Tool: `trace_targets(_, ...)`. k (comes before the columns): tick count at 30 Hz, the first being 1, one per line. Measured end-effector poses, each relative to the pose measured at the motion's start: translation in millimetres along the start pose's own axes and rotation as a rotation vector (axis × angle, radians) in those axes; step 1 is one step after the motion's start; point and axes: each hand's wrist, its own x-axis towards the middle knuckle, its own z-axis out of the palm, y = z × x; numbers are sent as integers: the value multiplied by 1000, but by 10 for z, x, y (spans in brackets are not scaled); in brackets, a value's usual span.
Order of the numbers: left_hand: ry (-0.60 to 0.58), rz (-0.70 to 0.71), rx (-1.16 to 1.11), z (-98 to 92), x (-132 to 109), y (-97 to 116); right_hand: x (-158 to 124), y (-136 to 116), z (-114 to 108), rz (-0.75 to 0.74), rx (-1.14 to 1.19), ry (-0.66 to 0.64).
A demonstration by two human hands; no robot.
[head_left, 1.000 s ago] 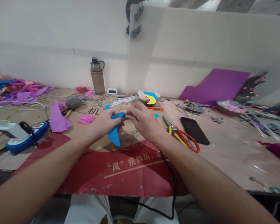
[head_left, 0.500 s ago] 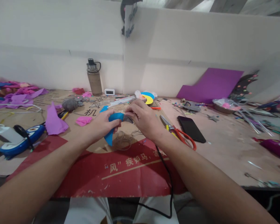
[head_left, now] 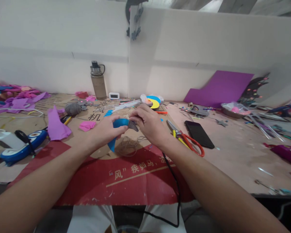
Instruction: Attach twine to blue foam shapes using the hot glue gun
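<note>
A curved blue crescent-shaped piece [head_left: 120, 122] is gripped in my left hand [head_left: 108, 130], its thumb lying across the near face. One pointed end hangs below that hand. At the other end the piece has a dark grey tip [head_left: 133, 126], which the fingers of my right hand [head_left: 147, 122] pinch. The two hands are close together above the cardboard. Beneath them lies a loose coil of thin cord [head_left: 128, 147]. Red-handled scissors [head_left: 192, 144] rest to the right of my right hand.
A phone [head_left: 199, 134] lies beyond the scissors. At the back stand a bottle [head_left: 98, 81] and a small white clock [head_left: 114, 96]. Grey yarn [head_left: 73, 108], purple felt [head_left: 58, 124] and a blue holder [head_left: 24, 147] are on the left. A purple sheet [head_left: 219, 89] leans against the wall.
The blue piece has turned slightly in my hands, so more of its grey tip shows and its hanging end looks narrower. My fingers have shifted only a little.
</note>
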Motion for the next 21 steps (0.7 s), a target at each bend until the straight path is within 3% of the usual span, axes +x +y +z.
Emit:
trace_targets(7,-17,42,-39,-9,-10,2,-2,-6,0,82,56,-14)
trace_targets(13,-74,137,-112,-41,12,-90,38,-33,-37,389,416,-111)
trace_targets(16,-103,141,-325,-23,17,-119,37,-46,-14,546,644,-165)
trace_targets(21,-139,55,-796,42,37,-120,-11,-131,151,776,1024,-110)
